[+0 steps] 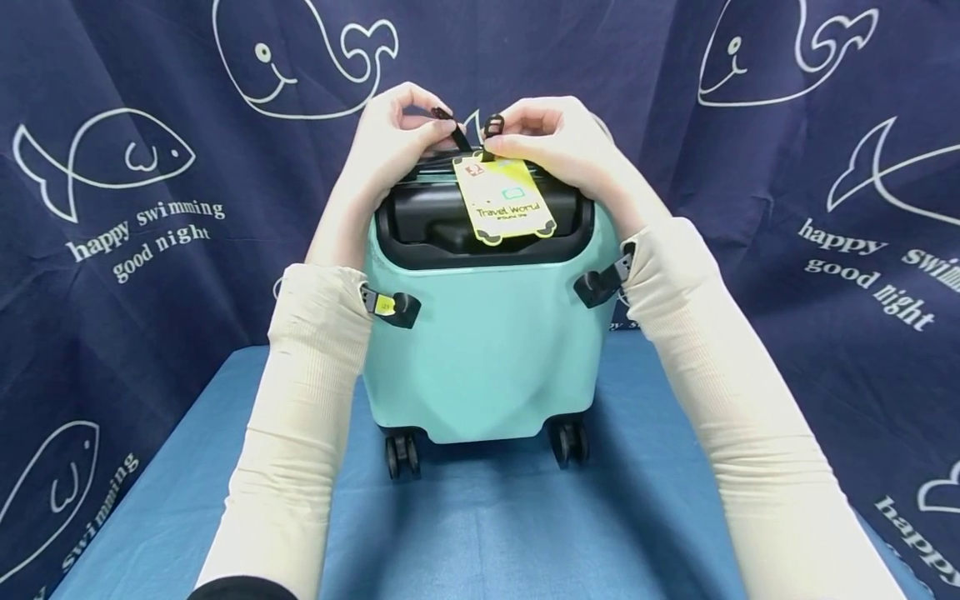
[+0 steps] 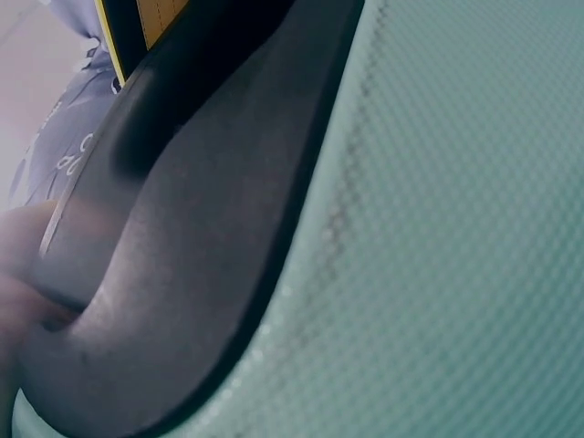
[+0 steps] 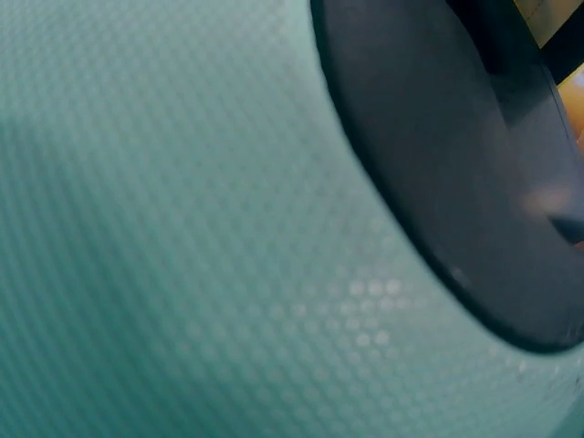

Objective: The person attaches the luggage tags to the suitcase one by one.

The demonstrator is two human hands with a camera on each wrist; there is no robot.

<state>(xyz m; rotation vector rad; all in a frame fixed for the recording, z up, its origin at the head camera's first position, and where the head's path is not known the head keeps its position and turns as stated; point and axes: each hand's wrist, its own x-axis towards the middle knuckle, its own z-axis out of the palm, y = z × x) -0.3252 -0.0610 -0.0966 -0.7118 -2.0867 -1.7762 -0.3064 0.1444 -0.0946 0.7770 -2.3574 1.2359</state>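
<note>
Upper centre: slim black strap end, left-leaning, pinched by left hand | black buckle, near-upright, pinched by right hand | yellow rectangular tag below, nearer right hand

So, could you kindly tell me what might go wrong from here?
The narrow black strap ends might slip from the left grip or right grip, which only pinch them. The suitcase stands on wheels, so a firm tug could roll it.
</note>
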